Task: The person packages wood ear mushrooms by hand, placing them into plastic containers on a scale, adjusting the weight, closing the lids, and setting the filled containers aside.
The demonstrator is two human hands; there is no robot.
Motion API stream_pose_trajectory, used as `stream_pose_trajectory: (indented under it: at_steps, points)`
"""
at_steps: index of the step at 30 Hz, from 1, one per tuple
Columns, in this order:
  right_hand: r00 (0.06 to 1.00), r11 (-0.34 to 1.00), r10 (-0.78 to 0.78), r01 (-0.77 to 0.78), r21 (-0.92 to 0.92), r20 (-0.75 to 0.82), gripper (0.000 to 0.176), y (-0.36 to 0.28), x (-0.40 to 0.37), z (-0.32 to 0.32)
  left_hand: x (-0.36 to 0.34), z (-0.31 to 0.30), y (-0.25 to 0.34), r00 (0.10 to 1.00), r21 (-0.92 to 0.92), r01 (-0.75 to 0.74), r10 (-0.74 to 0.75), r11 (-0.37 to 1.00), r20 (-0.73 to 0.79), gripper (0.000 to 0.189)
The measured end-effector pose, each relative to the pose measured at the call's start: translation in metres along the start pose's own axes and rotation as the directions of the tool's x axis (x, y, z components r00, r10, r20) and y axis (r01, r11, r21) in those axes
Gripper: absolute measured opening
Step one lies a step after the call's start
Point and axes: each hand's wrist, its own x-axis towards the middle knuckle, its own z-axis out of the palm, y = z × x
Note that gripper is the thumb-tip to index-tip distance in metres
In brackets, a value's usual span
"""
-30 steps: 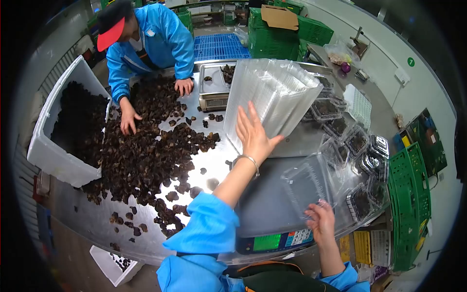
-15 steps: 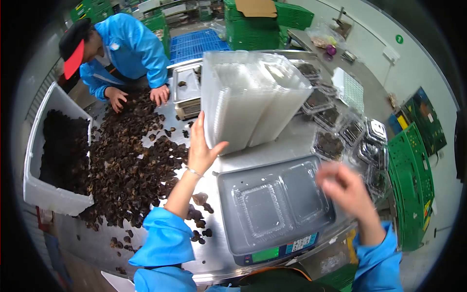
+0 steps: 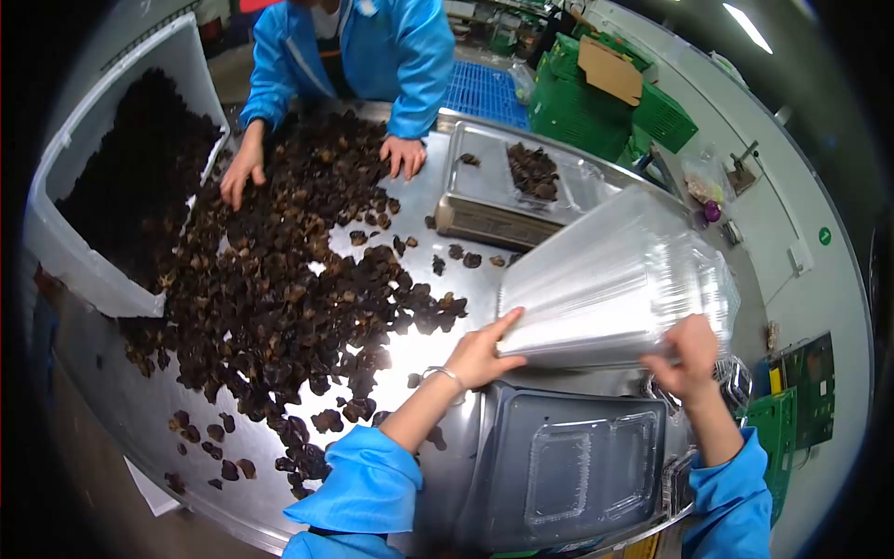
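Note:
A tall stack of clear plastic containers (image 3: 596,289) leans over to the right in front of me. My left hand (image 3: 480,356) rests against its lower left corner, thumb and forefinger spread apart. With curled fingers, my right hand (image 3: 687,359) grips the rims at the stack's right end. Below both hands lies a grey tray (image 3: 503,466), and a single clear two-compartment container (image 3: 559,475) sits in it. A heap of dark, wrinkled pieces that look like wood ear mushrooms (image 3: 279,279) spreads over the metal table (image 3: 121,373) left of my left hand.
A co-worker's hands (image 3: 247,168) touch the far side of the heap. At left, a white foam box (image 3: 84,252) holds more dark pieces. Behind the stack is a metal tray (image 3: 484,182) with some pieces. Green crates (image 3: 587,112) stand at the back right.
The stack has tipped over toward the right. My right hand has moved from above the grey tray onto the stack's rims. The view has swung, so the heap appears nearer the middle.

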Motion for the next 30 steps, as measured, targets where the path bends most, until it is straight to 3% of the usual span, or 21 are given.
stream_pose_trajectory:
  at_steps: [1,2,7,8,9,11,13,14,15,16,17,19,21,22,23,25,26,27,28,29,30]
  points:
    - [0.998,0.998,0.066,-0.066,-0.019,0.018,0.038,0.016,-0.006,-0.001,0.002,0.0,0.01,0.995,0.039,0.038,-0.041,0.999,0.091,0.076]
    - [0.99,0.991,0.136,-0.135,-0.025,0.029,0.037,0.028,-0.005,-0.004,0.006,0.01,0.007,0.998,0.065,-0.03,0.026,0.997,0.058,0.074]
    - [0.996,0.998,0.065,-0.064,-0.004,0.059,0.033,0.08,-0.023,-0.008,0.028,0.046,0.0,0.993,0.035,-0.114,0.116,0.993,-0.039,0.067]
    - [0.997,0.999,0.045,-0.046,0.017,0.067,0.033,0.086,-0.023,-0.014,0.025,0.039,0.001,0.973,0.378,-0.14,0.197,0.915,-0.117,0.064]
    - [0.993,0.997,0.035,-0.028,-0.066,0.11,0.033,0.091,-0.022,-0.019,0.02,0.028,0.001,0.947,0.682,-0.093,0.277,0.725,-0.165,0.062]
    - [0.97,0.969,0.124,-0.072,-0.238,0.211,0.041,0.09,-0.033,-0.028,-0.008,-0.045,-0.011,0.967,0.839,0.14,0.108,0.526,-0.23,0.058]
    - [0.962,0.953,0.24,-0.208,-0.22,0.128,0.047,0.03,-0.024,-0.044,-0.071,-0.127,-0.011,0.824,0.817,0.462,0.174,0.345,-0.539,0.063]
    - [0.961,0.951,0.272,-0.259,-0.17,0.054,0.048,0.013,-0.032,-0.048,-0.109,-0.16,-0.025,0.797,0.772,0.578,0.022,0.265,-0.604,0.066]
    - [0.958,0.951,0.28,-0.268,-0.156,0.061,0.048,-0.007,-0.035,-0.044,-0.154,-0.173,-0.061,0.744,0.748,0.655,0.077,0.11,-0.663,0.069]
    - [0.932,0.933,0.359,-0.36,0.01,0.042,0.049,-0.032,-0.036,-0.04,-0.177,-0.186,-0.055,0.624,0.564,0.781,-0.376,0.27,-0.684,0.065]
    - [0.896,0.88,0.443,-0.442,0.172,0.037,0.05,-0.06,-0.035,-0.037,-0.194,-0.191,-0.036,0.695,0.583,0.719,-0.411,0.38,-0.59,0.049]
    - [0.894,0.893,0.355,-0.411,0.182,0.275,0.052,-0.118,0.004,-0.015,-0.226,-0.176,-0.069,0.919,0.61,0.379,-0.208,0.696,-0.334,0.033]
    - [0.883,0.901,0.18,-0.325,0.288,0.433,0.054,-0.161,0.039,0.016,-0.248,-0.136,-0.04,0.967,0.788,0.142,0.086,0.599,-0.239,0.032]
    - [0.874,0.887,0.104,-0.298,0.354,0.475,0.054,-0.175,0.055,0.028,-0.26,-0.131,-0.023,0.966,0.794,0.142,0.095,0.591,-0.243,0.034]
    - [0.856,0.863,0.024,-0.279,0.422,0.517,0.055,-0.186,0.066,0.039,-0.276,-0.129,-0.007,0.965,0.798,0.145,0.095,0.584,-0.245,0.037]
    - [0.755,0.763,0.053,-0.452,0.461,0.653,0.055,-0.201,0.081,0.053,-0.322,-0.143,0.006,0.918,0.688,0.279,0.025,0.67,-0.396,0.042]
    - [0.648,0.657,0.105,-0.615,0.436,0.755,0.055,-0.204,0.089,0.064,-0.348,-0.149,0.008,0.864,0.648,0.418,-0.059,0.637,-0.499,0.041]
    - [0.589,0.653,0.127,-0.655,0.38,0.798,0.057,-0.199,0.088,0.088,-0.377,-0.161,-0.007,0.851,0.632,0.433,-0.061,0.643,-0.522,0.052]
    - [0.551,0.705,0.148,-0.641,0.304,0.821,0.06,-0.188,0.083,0.118,-0.393,-0.161,-0.004,0.786,0.539,0.557,-0.191,0.632,-0.588,0.065]
    - [0.428,0.615,0.228,-0.76,0.211,0.875,0.065,-0.186,0.083,0.142,-0.404,-0.162,-0.002,0.702,0.436,0.669,-0.318,0.602,-0.637,0.08]
    - [0.381,0.665,0.335,-0.743,0.069,0.862,0.071,-0.178,0.071,0.179,-0.407,-0.158,-0.004,0.704,0.425,0.666,-0.329,0.612,-0.63,0.08]
